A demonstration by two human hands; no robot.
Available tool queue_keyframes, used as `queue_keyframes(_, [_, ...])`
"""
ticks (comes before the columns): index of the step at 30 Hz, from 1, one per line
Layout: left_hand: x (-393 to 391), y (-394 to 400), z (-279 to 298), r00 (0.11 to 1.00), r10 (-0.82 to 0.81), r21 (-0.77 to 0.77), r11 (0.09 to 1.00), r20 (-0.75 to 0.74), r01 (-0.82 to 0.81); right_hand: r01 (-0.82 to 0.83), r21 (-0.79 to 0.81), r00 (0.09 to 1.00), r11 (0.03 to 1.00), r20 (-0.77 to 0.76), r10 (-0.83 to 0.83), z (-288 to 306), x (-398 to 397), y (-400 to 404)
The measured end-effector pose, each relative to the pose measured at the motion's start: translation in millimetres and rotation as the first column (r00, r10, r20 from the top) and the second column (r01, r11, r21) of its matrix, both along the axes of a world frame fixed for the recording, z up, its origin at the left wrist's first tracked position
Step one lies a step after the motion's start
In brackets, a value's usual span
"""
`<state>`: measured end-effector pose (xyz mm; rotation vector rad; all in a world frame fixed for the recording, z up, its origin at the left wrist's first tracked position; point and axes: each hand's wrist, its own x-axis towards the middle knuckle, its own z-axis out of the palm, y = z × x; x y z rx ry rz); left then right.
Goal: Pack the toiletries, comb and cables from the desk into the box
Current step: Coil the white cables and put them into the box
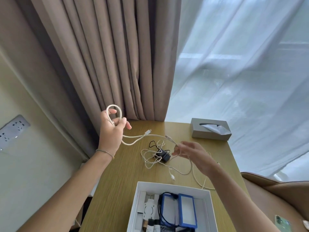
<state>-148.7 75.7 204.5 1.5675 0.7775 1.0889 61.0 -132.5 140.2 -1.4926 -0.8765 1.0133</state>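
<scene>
The left hand (pixel 112 129) was raised above the bench (pixel 130 173) near its 10 o'clock corner, fingers curled round a loop of the white cable (pixel 133 142); the loop stood up over the fingers, and the cable ran down from the palm and across toward 3 o'clock, one white plug hanging free in the air. The right hand (pixel 192 154) hovered over the middle of the bench, thumb and fingertips pinching the same cable, though the hand was blurred and the exact hold was hard to read; past it the cable trailed down onto the bench toward the 4 o'clock edge. Beneath the hands lay a tangle of thin white wires (pixel 151 158) around a black charger (pixel 164 155), well apart from every edge. The white box (pixel 173 185) sat open at 6 o'clock, its far wall just short of the trailing cable; inside it were two blue-edged pouches (pixel 186 210) and a black cord. A grey tissue box (pixel 209 129) stood at the 1 o'clock corner, near the right edge; bare wood lay between the tangle and the box, and along the left edge.
</scene>
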Motion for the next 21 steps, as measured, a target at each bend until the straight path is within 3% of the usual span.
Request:
queue_keyframes(2, [-0.5, 1.2, 0.2, 1.000, -0.006, 0.026, 1.000, -0.015, 0.006, -0.018, 0.053, 0.970, 0.998, -0.240, 0.030, 7.6, 1.3, -6.1])
queue_keyframes(3, [-0.3, 1.6, 0.1, 0.999, -0.023, 0.033, 0.999, -0.031, 0.024, 0.000, 0.064, 0.973, 0.998, -0.230, 0.015, 9.3, 1.3, -7.3])
queue_keyframes(6, [3.4, -3.2, 0.1, 0.992, -0.068, 0.083, 0.994, -0.107, 0.077, 0.146, 0.096, 0.987, 0.985, 0.054, -0.152, 14.9, -2.1, -4.1])
queue_keyframes(8, [8.5, -11.6, 1.8, 0.988, -0.037, 0.139, 0.989, -0.150, 0.058, 0.176, 0.155, 0.980, 0.972, 0.070, -0.189, 26.1, -6.3, 0.3])
queue_keyframes(10, [15.8, -25.6, 5.4, 0.983, -0.056, 0.170, 0.982, -0.172, 0.086, 0.084, 0.151, 0.978, 0.985, 0.177, -0.110, 41.5, -13.5, 4.3])
queue_keyframes(13, [26.8, -53.3, 8.2, 0.957, -0.161, 0.279, 0.933, -0.243, 0.228, -0.118, 0.026, 0.901, 0.993, 0.423, 0.096, 61.5, -32.1, 16.5])
queue_keyframes(18, [33.7, -80.2, 4.2, 0.888, -0.241, 0.458, 0.786, -0.392, 0.416, -0.206, -0.046, 0.820, 0.977, 0.537, 0.199, 91.3, -42.3, 19.2])
queue_keyframes(21, [34.5, -77.7, 1.4, 0.878, -0.165, 0.508, 0.761, -0.448, 0.403, -0.144, -0.030, 0.884, 0.989, 0.445, 0.142, 92.0, -38.4, 13.5])
